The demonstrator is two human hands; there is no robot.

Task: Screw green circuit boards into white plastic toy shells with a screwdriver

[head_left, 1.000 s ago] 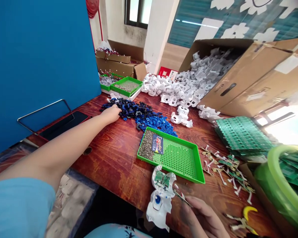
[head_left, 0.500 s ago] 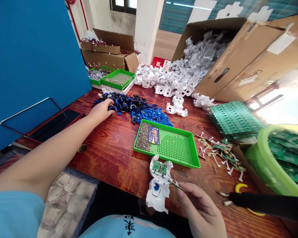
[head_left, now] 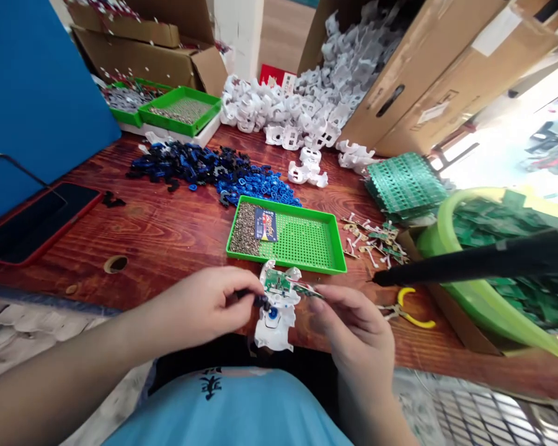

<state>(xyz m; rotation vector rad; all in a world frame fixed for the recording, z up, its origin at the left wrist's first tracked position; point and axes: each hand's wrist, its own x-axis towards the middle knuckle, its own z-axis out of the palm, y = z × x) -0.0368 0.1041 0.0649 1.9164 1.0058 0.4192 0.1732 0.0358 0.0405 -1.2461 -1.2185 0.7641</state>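
Observation:
A white plastic housing lies at the table's front edge, with a green circuit board in its far part and a blue round piece in its near part. My left hand is closed at the housing's left side, pinching a small dark plastic part, mostly hidden by the fingers. My right hand is at the other side, thumb and fingers closed on a narrow small circuit board at the housing's right edge. Pale and red wires show beside that board.
Behind the housing stands a green tray of screws with a card. Beyond are blue and black parts and white housings. A black tool reaches in from the right, above yellow-handled pliers. A green tub stands at right.
My left hand has come back from the blue and black pile to the housing with a small dark part. My right hand still holds the narrow board. The view has tilted down and shifted right.

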